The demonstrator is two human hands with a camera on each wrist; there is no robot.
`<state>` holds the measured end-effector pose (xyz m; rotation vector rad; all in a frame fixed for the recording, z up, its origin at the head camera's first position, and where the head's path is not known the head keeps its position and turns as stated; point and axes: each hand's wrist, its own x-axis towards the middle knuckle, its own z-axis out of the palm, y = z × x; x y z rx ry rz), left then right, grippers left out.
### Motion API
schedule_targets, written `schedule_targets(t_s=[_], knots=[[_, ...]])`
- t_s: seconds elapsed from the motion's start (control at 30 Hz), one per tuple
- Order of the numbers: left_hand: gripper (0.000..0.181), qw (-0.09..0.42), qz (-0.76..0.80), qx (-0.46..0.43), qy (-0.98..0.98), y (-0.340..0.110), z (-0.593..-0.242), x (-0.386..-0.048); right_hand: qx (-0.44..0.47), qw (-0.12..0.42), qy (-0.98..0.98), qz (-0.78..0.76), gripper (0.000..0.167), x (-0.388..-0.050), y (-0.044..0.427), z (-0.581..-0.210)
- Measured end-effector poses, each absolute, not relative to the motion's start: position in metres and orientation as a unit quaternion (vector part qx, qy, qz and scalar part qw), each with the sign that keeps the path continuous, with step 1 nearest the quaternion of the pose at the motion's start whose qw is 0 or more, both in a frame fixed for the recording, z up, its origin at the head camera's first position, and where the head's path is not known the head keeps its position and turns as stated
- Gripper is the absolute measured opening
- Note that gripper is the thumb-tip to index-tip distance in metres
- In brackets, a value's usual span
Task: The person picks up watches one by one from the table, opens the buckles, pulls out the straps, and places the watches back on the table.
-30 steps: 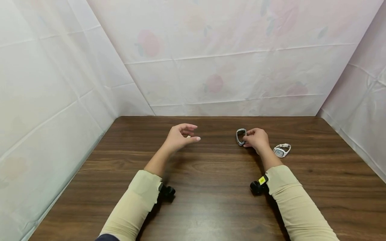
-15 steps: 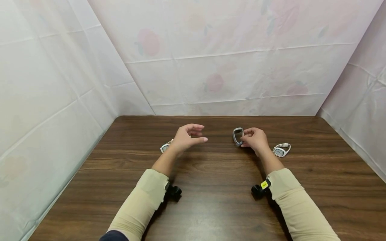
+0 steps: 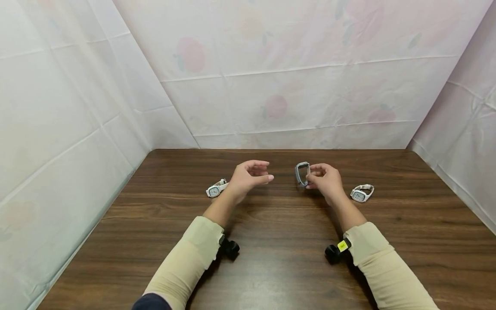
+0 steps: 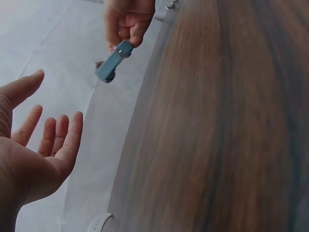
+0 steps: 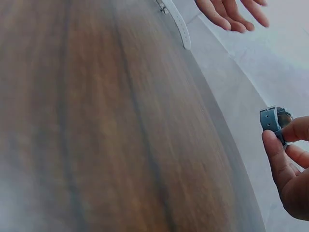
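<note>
Blue-grey watch [image 4: 113, 62] is shifting farther left of the white rightmost watch [image 3: 358, 196], right hand [image 3: 327, 183] pinching it. Left hand [image 3: 244, 179], wide and holding nothing, is closing the gap, baring the white leftmost watch [image 3: 214, 191].

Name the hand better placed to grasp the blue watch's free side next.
Likely the left hand: it holds nothing and faces that side of the blue watch, while the right hand pinches the other side.
</note>
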<state>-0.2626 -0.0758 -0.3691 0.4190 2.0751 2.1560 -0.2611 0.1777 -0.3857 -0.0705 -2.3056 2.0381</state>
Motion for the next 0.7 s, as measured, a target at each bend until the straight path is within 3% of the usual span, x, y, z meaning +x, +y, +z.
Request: schedule_targets(t_s=[0.7], knots=[[0.035, 0.125, 0.721, 0.097, 0.674, -0.037, -0.363, -0.269, 0.084, 0.053, -0.761, 0.641, 0.032, -0.234, 0.151, -0.379]])
